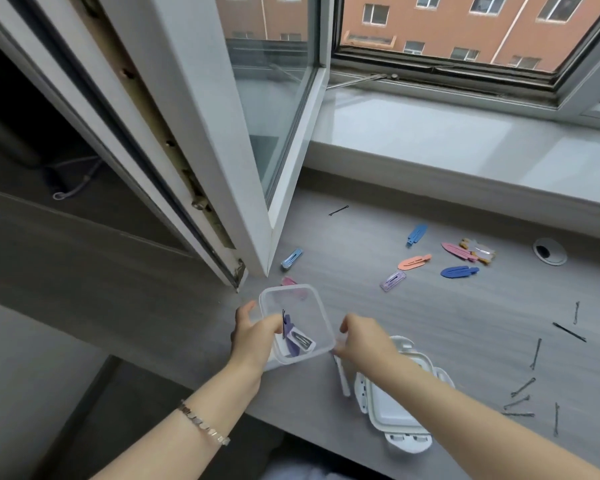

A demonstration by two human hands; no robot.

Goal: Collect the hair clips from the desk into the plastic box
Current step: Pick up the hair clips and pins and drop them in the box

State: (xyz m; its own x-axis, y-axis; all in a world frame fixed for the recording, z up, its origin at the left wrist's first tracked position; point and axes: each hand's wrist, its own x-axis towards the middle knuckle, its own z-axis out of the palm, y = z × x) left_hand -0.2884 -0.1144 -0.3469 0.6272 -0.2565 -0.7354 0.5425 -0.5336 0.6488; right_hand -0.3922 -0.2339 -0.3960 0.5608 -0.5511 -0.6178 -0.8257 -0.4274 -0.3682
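A clear plastic box is held tilted above the grey desk, with a purple clip and a white clip inside. My left hand grips its left wall. My right hand touches its right corner, and whether it holds anything is unclear. Loose clips lie farther back: a light blue clip, a pink clip behind the box, a lilac clip, an orange clip, a blue clip, a dark blue clip and a pink and yellow pile.
The white box lid lies under my right forearm. Several dark bobby pins are scattered to the right, one bobby pin near the sill. An open window sash overhangs the desk's left end. A cable hole sits at the right.
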